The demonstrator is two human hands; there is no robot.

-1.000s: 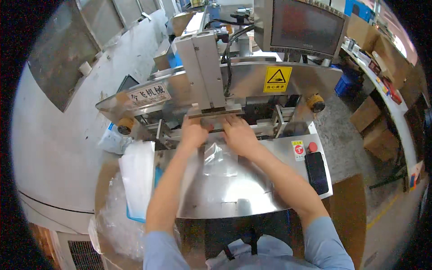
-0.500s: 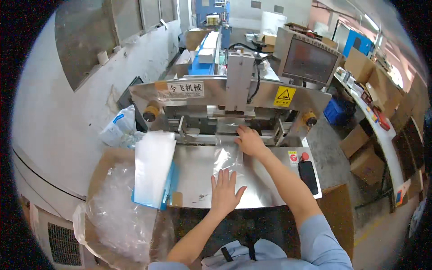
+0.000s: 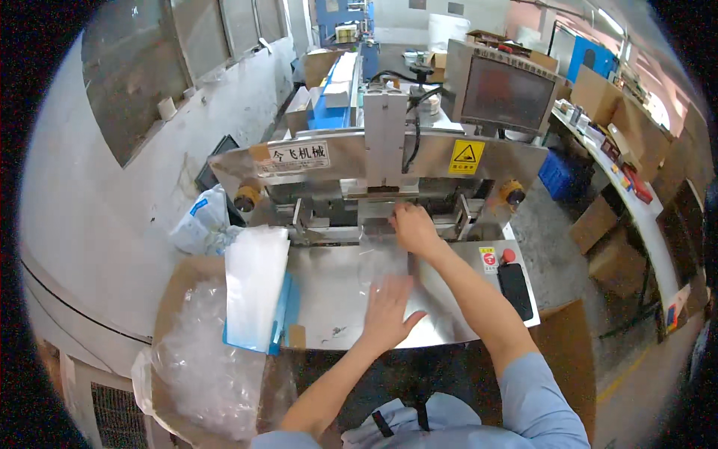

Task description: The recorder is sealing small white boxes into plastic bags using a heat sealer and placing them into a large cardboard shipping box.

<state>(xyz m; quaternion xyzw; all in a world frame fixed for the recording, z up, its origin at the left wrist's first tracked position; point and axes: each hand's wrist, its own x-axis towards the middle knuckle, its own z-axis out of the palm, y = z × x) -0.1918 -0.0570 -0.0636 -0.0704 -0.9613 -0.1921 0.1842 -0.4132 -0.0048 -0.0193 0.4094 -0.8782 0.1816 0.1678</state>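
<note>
A clear plastic bag (image 3: 380,251) is laid lengthwise on the stainless-steel worktop (image 3: 323,288), at the middle of it, its far end reaching the worktop's back edge beneath the grey press column (image 3: 385,138). The left hand (image 3: 387,308), slightly blurred, is held flat over the worktop's front part at the bag's near end, fingers extended and thumb spread, with nothing grasped; contact with the film cannot be told. The right hand (image 3: 413,228) is placed at the worktop's back edge, by the bag's right side, its fingers curled; whether film is pinched cannot be told. On the worktop's left, a stack of white plastic sleeves (image 3: 256,288) is borne by a blue tray (image 3: 289,303). On the worktop's right, a black smartphone (image 3: 514,290) and a red push-button (image 3: 508,256) are seen.
</note>
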